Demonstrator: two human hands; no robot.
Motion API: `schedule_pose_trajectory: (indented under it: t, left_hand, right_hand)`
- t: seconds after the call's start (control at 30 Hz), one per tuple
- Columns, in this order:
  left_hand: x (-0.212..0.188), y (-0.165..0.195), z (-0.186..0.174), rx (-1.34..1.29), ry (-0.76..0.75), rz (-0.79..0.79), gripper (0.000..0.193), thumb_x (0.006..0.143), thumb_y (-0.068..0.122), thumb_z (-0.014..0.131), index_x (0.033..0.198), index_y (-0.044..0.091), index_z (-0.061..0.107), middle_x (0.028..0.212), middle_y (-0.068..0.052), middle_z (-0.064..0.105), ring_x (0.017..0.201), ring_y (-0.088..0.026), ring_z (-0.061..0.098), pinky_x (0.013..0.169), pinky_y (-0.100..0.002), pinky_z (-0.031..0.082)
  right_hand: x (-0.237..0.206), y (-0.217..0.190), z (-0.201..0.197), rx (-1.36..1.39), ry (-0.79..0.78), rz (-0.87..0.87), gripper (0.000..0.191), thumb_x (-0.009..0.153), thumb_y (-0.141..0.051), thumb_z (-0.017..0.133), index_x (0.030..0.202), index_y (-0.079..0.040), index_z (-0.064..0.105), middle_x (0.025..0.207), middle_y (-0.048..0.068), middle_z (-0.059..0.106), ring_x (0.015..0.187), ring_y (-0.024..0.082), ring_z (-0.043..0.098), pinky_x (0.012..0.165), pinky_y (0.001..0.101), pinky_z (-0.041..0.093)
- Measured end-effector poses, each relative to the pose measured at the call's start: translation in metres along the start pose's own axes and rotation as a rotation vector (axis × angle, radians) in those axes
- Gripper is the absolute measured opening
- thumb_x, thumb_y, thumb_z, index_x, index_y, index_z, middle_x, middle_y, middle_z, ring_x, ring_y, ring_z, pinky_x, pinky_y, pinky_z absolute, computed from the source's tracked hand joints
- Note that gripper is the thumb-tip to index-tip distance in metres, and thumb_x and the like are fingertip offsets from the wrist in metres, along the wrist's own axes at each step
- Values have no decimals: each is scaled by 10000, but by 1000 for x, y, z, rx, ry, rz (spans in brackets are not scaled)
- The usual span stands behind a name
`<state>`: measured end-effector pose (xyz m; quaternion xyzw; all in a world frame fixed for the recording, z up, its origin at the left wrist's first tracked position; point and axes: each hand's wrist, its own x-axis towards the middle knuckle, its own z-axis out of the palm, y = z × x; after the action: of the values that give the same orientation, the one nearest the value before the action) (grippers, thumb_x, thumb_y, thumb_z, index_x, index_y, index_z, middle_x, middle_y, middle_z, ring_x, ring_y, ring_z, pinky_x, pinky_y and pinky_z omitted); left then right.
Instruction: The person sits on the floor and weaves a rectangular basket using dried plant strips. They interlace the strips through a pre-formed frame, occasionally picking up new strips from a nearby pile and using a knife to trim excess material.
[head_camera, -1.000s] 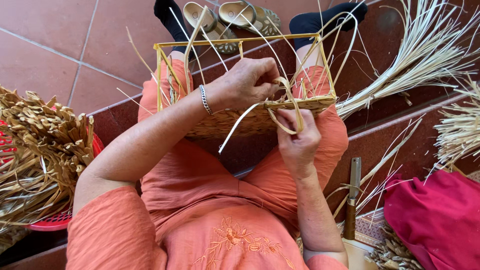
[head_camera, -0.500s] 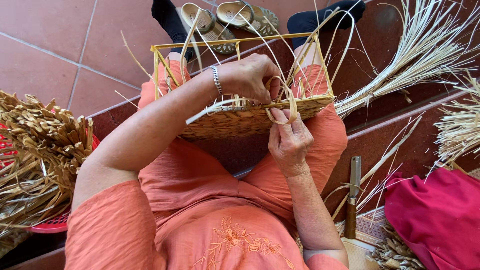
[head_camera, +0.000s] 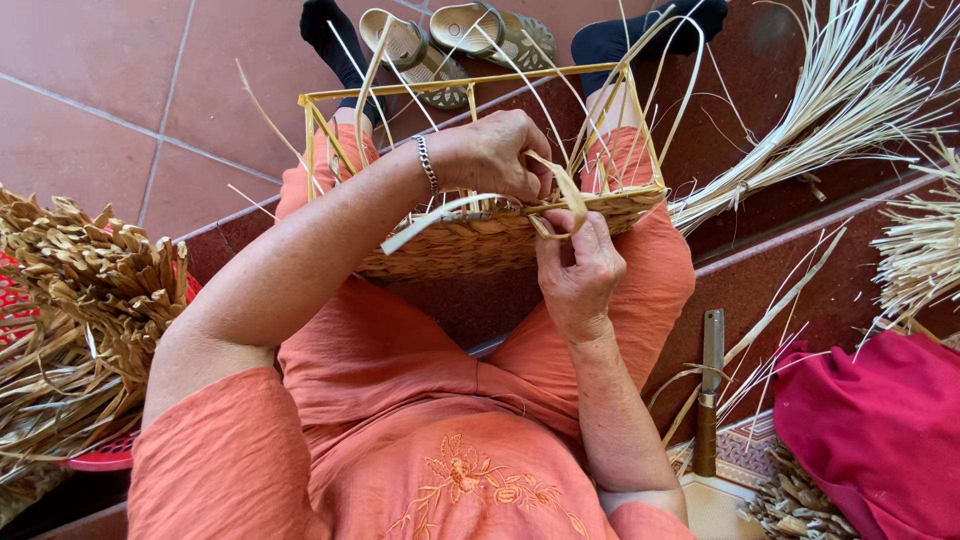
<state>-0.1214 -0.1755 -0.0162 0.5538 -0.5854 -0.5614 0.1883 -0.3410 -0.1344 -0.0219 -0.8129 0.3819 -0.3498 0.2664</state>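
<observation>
A half-woven straw basket (head_camera: 470, 245) on a yellow frame (head_camera: 450, 88) rests across my knees. My left hand (head_camera: 490, 155), with a bracelet on the wrist, reaches over the basket's near wall and pinches a flat pale straw strand (head_camera: 440, 215) at the rim. My right hand (head_camera: 580, 265) presses against the outside of the woven wall, thumb and fingers gripping the same strand where it loops at the rim. Loose upright strands rise from the frame's far side.
A heap of dried braided straw (head_camera: 80, 320) lies on a red tray at left. Bundles of pale straw (head_camera: 840, 110) spread at right. A knife (head_camera: 710, 400) lies by my right leg beside a magenta cloth (head_camera: 880, 430). Sandals (head_camera: 450, 40) sit on the tiled floor ahead.
The long strand's loop has been drawn tighter against the rim. My left hand shifted slightly right along the rim, and my right hand rose closer to it.
</observation>
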Motion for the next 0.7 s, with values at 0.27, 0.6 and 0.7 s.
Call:
schedule_pose_trajectory:
  t: [0.27,0.6,0.7]
  left_hand:
    - [1,1,-7,-198,-83,-6,99,746,87,795,826,32,780,752,-62,765,654,-99,720,572,-257,597]
    - [5,21,-10,193,-112,-74,158,728,167,862,788,40,790,718,-82,753,636,-121,708,544,-293,552]
    - [7,19,-7,246,-88,-39,133,752,159,828,791,38,788,734,-88,747,660,-136,679,556,-320,536]
  right_hand:
    - [6,-10,-3,46,-12,39,159,919,-37,816,1042,-18,716,972,112,703,843,245,718,723,342,570]
    - [9,-11,-7,10,-23,5,170,912,-41,829,1032,-25,709,992,122,713,867,260,729,749,353,575]
    - [11,-11,-8,-9,-27,-25,174,904,-41,835,1016,-26,702,963,115,719,825,249,736,712,341,580]
